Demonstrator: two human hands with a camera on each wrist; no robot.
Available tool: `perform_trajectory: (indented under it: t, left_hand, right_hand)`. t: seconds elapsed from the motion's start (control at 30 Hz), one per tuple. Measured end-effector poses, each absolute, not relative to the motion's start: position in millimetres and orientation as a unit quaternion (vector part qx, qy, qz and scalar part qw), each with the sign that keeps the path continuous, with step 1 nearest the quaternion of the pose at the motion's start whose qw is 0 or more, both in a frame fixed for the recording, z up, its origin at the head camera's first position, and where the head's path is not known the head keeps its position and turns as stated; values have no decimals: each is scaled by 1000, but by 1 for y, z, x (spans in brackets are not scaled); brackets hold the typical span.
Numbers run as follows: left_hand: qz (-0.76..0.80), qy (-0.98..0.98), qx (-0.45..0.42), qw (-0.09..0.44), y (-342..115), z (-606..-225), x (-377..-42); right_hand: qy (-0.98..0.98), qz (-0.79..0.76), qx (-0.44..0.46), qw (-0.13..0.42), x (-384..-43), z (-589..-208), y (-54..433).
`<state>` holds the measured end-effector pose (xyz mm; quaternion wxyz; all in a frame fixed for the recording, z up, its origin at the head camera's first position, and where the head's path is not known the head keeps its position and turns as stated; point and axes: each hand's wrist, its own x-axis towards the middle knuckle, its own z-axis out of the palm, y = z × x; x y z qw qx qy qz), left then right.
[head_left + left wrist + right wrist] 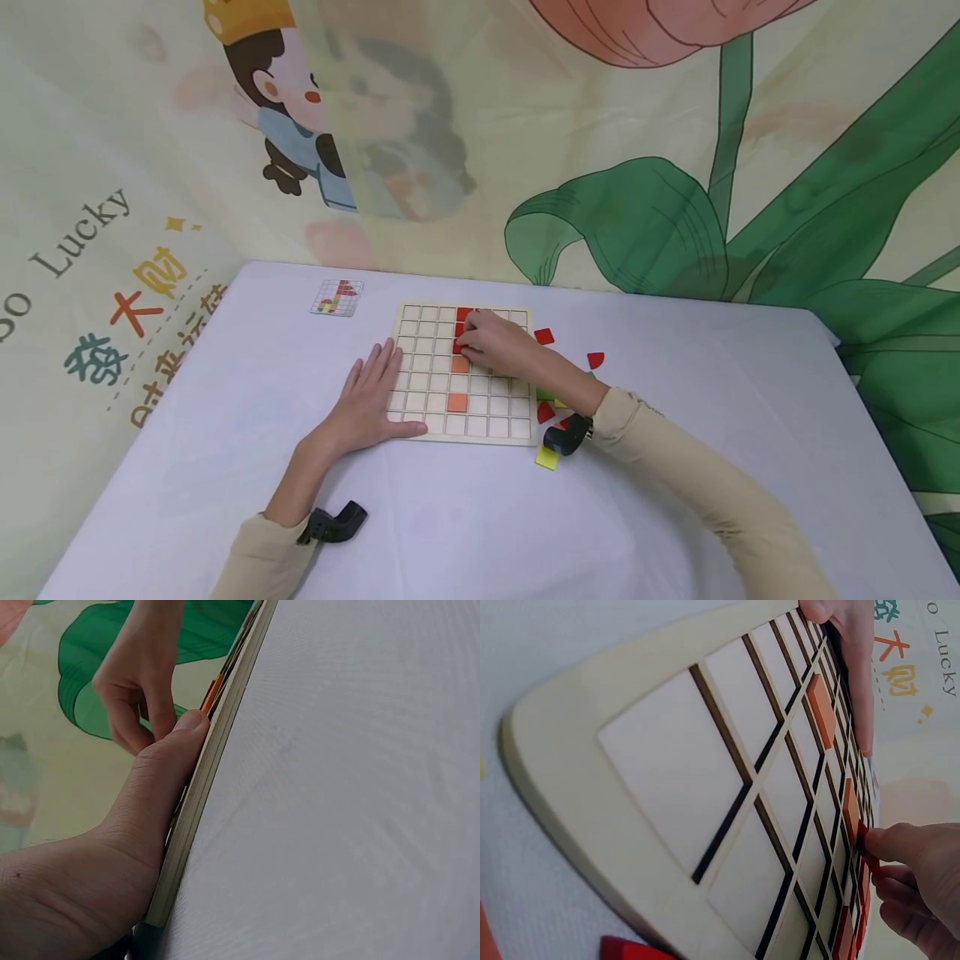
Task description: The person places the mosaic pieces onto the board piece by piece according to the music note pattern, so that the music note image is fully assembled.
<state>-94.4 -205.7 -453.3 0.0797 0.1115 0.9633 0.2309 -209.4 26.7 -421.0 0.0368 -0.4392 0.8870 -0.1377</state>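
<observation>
Right, from my distant seat I have the right hand (pixel 495 342) over the grid board (pixel 562 739), thumb and fingers clamped on a red piece (pixel 863 834) among the upper cells. Just below it sits one orange tile (pixel 460 364), and lower in that column, past a bare cell, another orange tile (pixel 457 402). Over on the left, I see the left hand (pixel 366 404) with fingers straight, resting along the board's edge, thumb on the near corner. Beyond it lies a pattern card (pixel 337 297); a yellow piece (pixel 547 457) rests near the board's right corner.
</observation>
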Motion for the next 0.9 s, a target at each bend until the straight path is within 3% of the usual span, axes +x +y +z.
perform_trajectory:
  t: [0.23, 0.43, 0.73, 0.9]
  left_hand:
    - [239, 961, 110, 84, -205, -454, -95]
    - [239, 961, 111, 80, -205, -455, -95]
    - [234, 963, 112, 71, -204, -455, -94]
    - [240, 962, 113, 69, -205, -455, -94]
  right_hand:
    - [892, -120, -432, 61, -211, -422, 27]
    - [883, -118, -453, 45, -205, -422, 37]
    - [850, -123, -512, -6, -161, -421, 68]
    - [854, -117, -506, -2, -141, -418, 89]
